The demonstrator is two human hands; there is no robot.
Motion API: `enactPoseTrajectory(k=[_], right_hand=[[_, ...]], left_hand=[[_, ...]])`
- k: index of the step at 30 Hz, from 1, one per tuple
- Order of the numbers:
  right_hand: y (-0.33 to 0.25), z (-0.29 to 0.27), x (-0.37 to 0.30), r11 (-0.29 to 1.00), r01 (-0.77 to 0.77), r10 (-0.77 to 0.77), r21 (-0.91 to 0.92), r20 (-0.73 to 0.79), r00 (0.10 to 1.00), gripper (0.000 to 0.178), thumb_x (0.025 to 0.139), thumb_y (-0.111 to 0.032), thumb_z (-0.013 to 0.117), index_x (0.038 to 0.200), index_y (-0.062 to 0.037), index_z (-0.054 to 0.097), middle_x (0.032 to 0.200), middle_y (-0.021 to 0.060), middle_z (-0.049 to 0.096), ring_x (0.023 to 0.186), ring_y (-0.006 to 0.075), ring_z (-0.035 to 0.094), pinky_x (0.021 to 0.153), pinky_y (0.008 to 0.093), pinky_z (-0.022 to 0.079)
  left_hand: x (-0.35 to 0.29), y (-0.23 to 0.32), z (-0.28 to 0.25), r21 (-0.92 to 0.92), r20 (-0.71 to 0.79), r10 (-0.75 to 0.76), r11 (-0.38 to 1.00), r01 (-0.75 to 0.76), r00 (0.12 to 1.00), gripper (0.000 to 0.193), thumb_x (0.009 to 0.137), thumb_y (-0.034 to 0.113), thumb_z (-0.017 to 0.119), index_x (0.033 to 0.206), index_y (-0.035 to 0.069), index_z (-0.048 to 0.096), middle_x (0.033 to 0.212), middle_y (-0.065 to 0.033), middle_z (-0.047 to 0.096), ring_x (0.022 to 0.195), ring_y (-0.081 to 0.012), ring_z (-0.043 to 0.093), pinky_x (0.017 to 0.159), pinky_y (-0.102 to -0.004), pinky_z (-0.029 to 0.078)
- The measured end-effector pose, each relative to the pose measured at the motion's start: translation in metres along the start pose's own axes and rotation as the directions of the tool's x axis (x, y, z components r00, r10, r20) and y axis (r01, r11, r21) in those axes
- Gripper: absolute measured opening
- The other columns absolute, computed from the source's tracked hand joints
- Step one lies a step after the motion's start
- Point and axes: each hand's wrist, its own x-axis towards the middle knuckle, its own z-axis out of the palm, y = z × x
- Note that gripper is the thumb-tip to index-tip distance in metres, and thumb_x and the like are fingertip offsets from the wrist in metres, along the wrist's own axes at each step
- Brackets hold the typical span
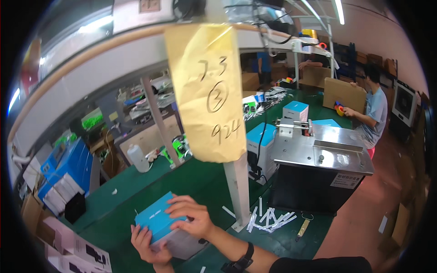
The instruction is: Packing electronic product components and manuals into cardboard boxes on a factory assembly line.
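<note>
A carton with a blue lid and pale sides is tilted at the near part of the green table. My left hand grips its left side, fingertips on the blue edge and thumb against the pale side. Across the opposite edge lies my right hand, its fingers bent over the blue top and its thumb pressed to the box. A black band circles my right forearm. The underside of the carton and whatever is inside it are hidden.
A metal-topped machine stands at right, with white paper strips and a key fob before it. A post bearing a yellow paper rises ahead. White cartons lie lower left. A person holds a cardboard box farther back.
</note>
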Motion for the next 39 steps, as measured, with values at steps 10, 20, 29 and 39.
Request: enactPoseTrajectory(k=[10,20,29,39], right_hand=[[-0.007,-0.032,-0.005,0.987,0.105,-0.103,-0.124,0.017,0.994,0.029,0.085,-0.027,0.079,0.094,0.0001,0.075,0.099,0.0143,0.075,0.105,0.0364,0.066,0.101,0.0540,0.049],[-0.005,-0.046,-0.022,0.982,0.140,-0.134,-0.127,0.059,0.989,0.039,0.089,-0.041,0.075,0.100,-0.0035,0.073,0.099,0.0132,0.074,0.106,0.0359,0.064,0.109,0.0621,0.039],[-0.001,-0.044,-0.017,0.944,0.240,-0.218,-0.227,0.118,0.969,0.039,0.081,-0.030,0.084,0.102,-0.0036,0.066,0.104,0.0148,0.071,0.108,0.0361,0.063,0.100,0.0574,0.050],[0.006,-0.048,-0.019,0.979,0.011,-0.021,-0.206,-0.048,0.999,0.020,0.094,-0.021,0.072,0.100,-0.0026,0.066,0.103,0.0142,0.071,0.114,0.0367,0.061,0.106,0.0595,0.044]], left_hand=[[0.009,0.032,0.019,0.137,-0.005,0.067,0.988,-0.066,0.998,0.032,0.088,0.042,0.075,0.098,0.012,0.068,0.108,-0.0022,0.065,0.104,-0.0243,0.054,0.101,-0.0514,0.046],[-0.005,0.044,0.023,0.140,0.001,0.014,0.990,-0.014,1.000,0.034,0.084,0.045,0.079,0.093,0.014,0.067,0.099,0.0009,0.063,0.100,-0.0218,0.053,0.097,-0.0504,0.049],[-0.001,0.044,0.026,0.086,-0.020,-0.022,0.996,0.023,1.000,0.030,0.077,0.033,0.087,0.087,0.013,0.067,0.088,0.0005,0.068,0.088,-0.0205,0.056,0.089,-0.0464,0.049],[0.019,0.047,0.050,-0.030,-0.033,-0.164,0.986,0.163,0.986,0.022,0.067,0.019,0.091,0.078,0.014,0.072,0.084,0.0015,0.069,0.084,-0.0207,0.056,0.091,-0.0457,0.047]])
